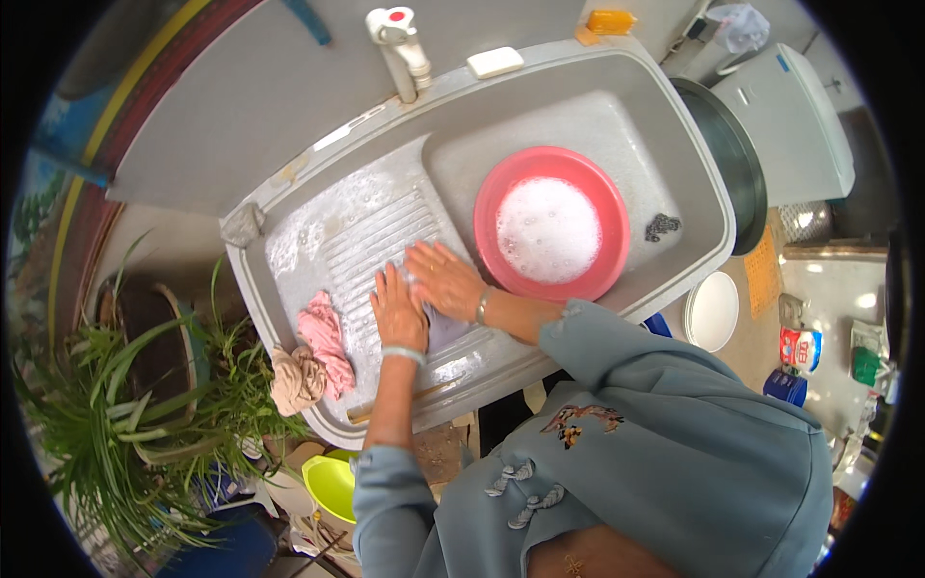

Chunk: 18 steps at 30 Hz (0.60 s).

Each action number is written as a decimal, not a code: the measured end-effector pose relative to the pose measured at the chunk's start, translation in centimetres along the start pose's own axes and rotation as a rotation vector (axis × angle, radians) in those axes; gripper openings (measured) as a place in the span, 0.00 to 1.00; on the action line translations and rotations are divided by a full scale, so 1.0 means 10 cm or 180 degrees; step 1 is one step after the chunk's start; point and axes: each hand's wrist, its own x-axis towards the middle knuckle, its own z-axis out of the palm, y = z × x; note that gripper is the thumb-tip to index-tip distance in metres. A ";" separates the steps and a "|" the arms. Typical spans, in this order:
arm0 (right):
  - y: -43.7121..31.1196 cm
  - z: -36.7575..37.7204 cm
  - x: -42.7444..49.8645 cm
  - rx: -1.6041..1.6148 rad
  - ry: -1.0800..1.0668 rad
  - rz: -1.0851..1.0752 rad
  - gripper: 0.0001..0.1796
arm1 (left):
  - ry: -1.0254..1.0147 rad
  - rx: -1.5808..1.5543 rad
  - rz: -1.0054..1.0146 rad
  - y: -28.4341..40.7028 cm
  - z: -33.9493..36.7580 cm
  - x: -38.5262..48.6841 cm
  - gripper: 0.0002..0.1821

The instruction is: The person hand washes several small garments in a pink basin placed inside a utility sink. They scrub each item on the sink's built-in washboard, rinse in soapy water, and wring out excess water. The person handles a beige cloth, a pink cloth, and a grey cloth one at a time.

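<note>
Both palms press down on a wet, pale lavender cloth (444, 331) on the ribbed washboard part (376, 231) of a grey laundry sink. My left hand (399, 309) lies flat, fingers pointing up the ribs; my right hand (446, 280) rests beside it, its fingertips over the ribs. The hands cover part of the cloth. A twisted pink cloth (327, 343) lies left of my left hand, and a beige cloth (298, 381) drapes over the sink's edge. In the basin at right, a pink plastic basin (614, 217) holds white suds (549, 230).
A faucet (405, 54) and a white soap bar (495, 63) are at the back rim. A dark crumpled item (662, 227) lies on the basin floor. Spider plants (108, 426) crowd the left side. A white bucket (712, 312) stands right of the sink, a green basin (329, 485) below it.
</note>
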 end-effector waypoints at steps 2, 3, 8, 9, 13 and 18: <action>-0.09 -0.16 -0.47 0.0245 0.0249 -0.0424 0.28 | -0.0016 -0.0285 0.0367 0.16 -0.06 -0.47 0.31; -0.11 -0.26 -0.65 0.0504 -0.0087 -0.0273 0.27 | 0.0027 -0.0358 0.0480 0.25 -0.10 -0.66 0.31; -0.08 -0.67 -0.99 0.1212 0.0034 0.0478 0.24 | -0.0182 -0.0951 0.0352 0.72 -0.21 -0.52 0.27; 0.01 -0.75 -0.98 0.1195 0.0320 0.0651 0.25 | 0.0123 -0.1075 0.0669 0.83 -0.18 -0.35 0.27; 0.78 -1.18 -1.09 0.1309 0.1099 0.1183 0.30 | 0.0544 -0.1061 0.1215 1.25 0.08 0.33 0.25; 1.66 -1.09 -1.13 0.0426 0.0325 0.2366 0.50 | -0.0281 -0.1386 0.0779 1.47 0.63 0.64 0.26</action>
